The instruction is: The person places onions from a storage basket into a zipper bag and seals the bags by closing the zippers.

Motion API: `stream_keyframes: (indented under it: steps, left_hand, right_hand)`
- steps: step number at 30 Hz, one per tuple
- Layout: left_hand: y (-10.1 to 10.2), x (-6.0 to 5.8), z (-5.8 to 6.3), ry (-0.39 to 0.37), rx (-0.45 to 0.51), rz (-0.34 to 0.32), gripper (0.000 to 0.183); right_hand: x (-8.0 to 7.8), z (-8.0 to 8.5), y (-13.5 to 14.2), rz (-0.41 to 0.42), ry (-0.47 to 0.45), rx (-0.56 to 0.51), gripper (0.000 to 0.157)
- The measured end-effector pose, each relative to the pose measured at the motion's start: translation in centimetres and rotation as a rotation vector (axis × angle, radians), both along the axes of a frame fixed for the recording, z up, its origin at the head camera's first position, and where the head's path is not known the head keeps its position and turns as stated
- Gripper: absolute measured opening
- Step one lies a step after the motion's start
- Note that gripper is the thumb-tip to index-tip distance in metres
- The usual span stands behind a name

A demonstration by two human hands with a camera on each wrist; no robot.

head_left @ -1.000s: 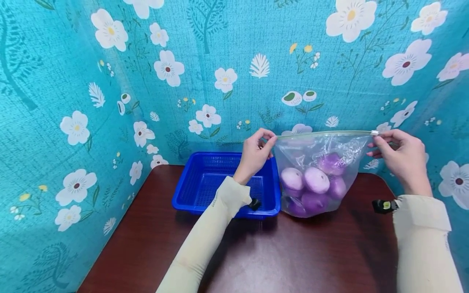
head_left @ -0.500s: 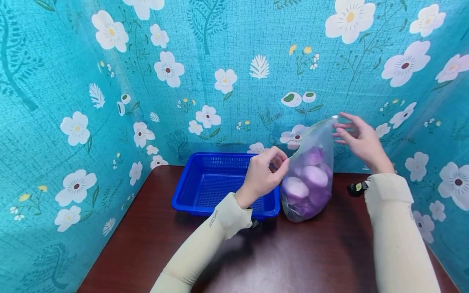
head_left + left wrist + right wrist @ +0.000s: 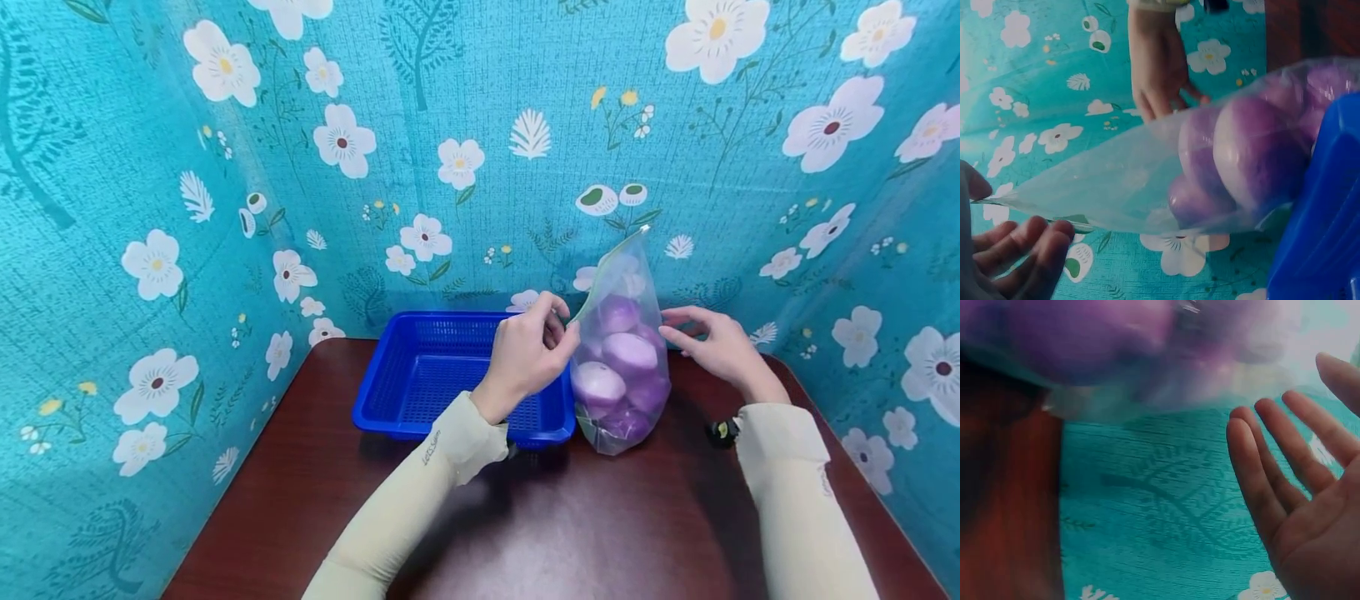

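A clear zip bag (image 3: 609, 287) with a green seal and a white slider stands on the table, its slider end pointing up. Inside sit several round purple-and-white turnips (image 3: 628, 356). My left hand (image 3: 528, 350) pinches the lower end of the seal between thumb and fingers; the left wrist view shows the plastic (image 3: 1129, 181) stretching away from those fingers. At the bag's right side is my right hand (image 3: 712, 346), fingers extended and the tips right by the plastic. In the right wrist view, its spread fingers (image 3: 1244, 456) hold nothing.
A blue plastic basket (image 3: 431, 387) with a perforated floor stands left of the bag, partly behind my left hand. The dark reddish table (image 3: 600, 525) meets a turquoise flowered cloth (image 3: 487, 225) at the back and sides.
My right hand lets go of the slider corner and moves left and down to the bag's side. The bag turns from broadside to narrow, while my left hand keeps its pinch.
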State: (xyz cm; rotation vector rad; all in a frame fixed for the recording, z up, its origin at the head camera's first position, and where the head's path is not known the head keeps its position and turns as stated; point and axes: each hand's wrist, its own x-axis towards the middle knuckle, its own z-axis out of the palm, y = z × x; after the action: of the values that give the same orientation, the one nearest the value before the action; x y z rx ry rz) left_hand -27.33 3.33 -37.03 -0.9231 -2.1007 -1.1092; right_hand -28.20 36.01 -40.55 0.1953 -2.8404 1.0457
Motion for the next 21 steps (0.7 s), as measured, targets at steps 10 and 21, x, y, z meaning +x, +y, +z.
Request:
stream_keyframes:
  steps: [10,21]
  left_hand:
    - [0.4,-0.1,0.2,0.036,-0.057,0.016,0.016]
    - [-0.4,-0.2,-0.3,-0.005,-0.051,-0.025,0.016]
  right_hand:
    - [1.6,-4.8,1.1,0.073,-0.371,-0.268,0.071]
    - [1.2,-6.2,-0.7,-0.066,-0.168,-0.299,0.040]
